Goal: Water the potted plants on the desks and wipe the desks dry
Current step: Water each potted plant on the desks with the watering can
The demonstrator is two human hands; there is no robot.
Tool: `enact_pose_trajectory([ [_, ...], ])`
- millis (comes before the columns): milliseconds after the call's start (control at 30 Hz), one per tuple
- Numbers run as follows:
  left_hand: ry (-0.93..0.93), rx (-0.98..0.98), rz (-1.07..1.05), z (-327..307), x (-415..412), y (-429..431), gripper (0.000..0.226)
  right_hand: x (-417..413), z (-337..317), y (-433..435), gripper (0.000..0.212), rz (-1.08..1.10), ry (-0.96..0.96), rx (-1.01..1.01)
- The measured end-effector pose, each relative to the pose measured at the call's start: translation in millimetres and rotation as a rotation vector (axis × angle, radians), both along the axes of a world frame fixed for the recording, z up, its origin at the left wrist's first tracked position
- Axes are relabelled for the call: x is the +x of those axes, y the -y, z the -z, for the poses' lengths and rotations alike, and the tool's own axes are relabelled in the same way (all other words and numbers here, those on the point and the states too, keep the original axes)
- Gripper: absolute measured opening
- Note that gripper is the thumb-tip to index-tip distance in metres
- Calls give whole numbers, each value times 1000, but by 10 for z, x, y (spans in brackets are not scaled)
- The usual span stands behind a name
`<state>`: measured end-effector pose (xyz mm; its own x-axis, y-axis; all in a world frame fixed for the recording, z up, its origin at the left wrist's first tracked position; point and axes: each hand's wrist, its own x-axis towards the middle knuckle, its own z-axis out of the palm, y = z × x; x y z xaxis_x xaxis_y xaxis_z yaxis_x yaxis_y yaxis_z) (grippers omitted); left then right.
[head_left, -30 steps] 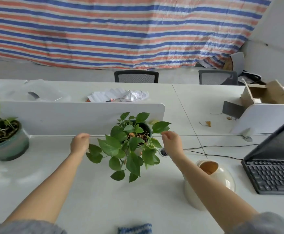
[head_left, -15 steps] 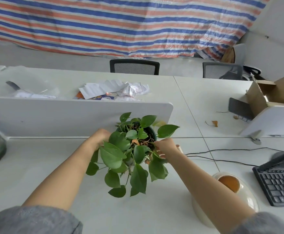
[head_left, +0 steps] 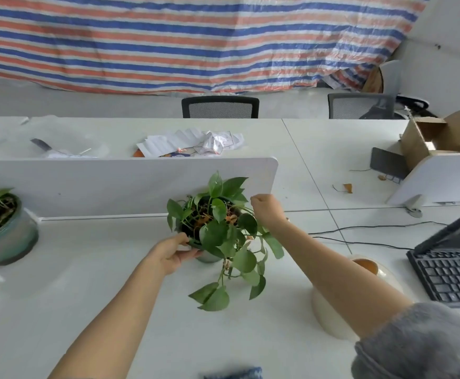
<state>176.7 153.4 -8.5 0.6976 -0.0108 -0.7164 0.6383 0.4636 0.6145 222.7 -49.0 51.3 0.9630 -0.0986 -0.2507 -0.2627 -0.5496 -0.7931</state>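
Note:
A pothos plant (head_left: 214,234) with trailing vines grows in a small grey pot (head_left: 209,259) on the white desk (head_left: 92,296), close to the divider. My left hand (head_left: 172,255) grips the pot's near left rim. My right hand (head_left: 266,209) curls its fingers at the pot's far right rim, partly behind leaves. A second plant in a teal pot (head_left: 3,237) stands at the far left. A cream watering jug (head_left: 328,313) sits under my right forearm. A blue cloth (head_left: 234,374) shows at the bottom edge.
A white divider panel (head_left: 114,184) runs behind the plants. An open laptop (head_left: 453,272) is at the right, with black cables (head_left: 360,233) running to it. Papers (head_left: 193,143) and a cardboard box (head_left: 442,138) lie on the far desks.
Both hands closed in on the pothos pot from its sides. My left hand has since slid to the near left rim and my right hand to the far right rim.

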Motion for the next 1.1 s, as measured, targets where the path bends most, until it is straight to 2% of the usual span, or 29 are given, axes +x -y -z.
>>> enact_pose_trajectory([
  [133, -11, -32, -164, -56, -82, 123, 14, -238, -187, 196, 32, -1, 76, 2],
  [200, -37, -103, -233, -57, -106, 222, 4, -383, -259, 350, 34, 26, 107, 2],
  [300, -52, -165, -361, 39, -81, 424, 33, -549, -307, 613, 31, 112, 178, 26],
  [533, 35, -141, -584, 55, -79, 980, 41, -878, -311, 1249, 29, 259, 211, -3],
  [600, 30, -41, -521, 52, -93, 972, 41, -972, -265, 1400, 29, 284, 199, -48],
  [700, -18, 83, -288, 69, -180, 876, 42, -1146, -119, 1641, 28, 331, 171, -86],
  [833, -3, 104, -104, 72, -425, 854, 39, -1353, 193, 1939, 31, 424, 108, -85],
  [1000, -11, 230, 138, 6, -741, 964, 19, -1639, 374, 2126, 44, 462, 4, -141],
  [1100, 1, 292, 219, -26, -875, 1029, 20, -1782, 487, 2207, 53, 463, -63, -55],
])
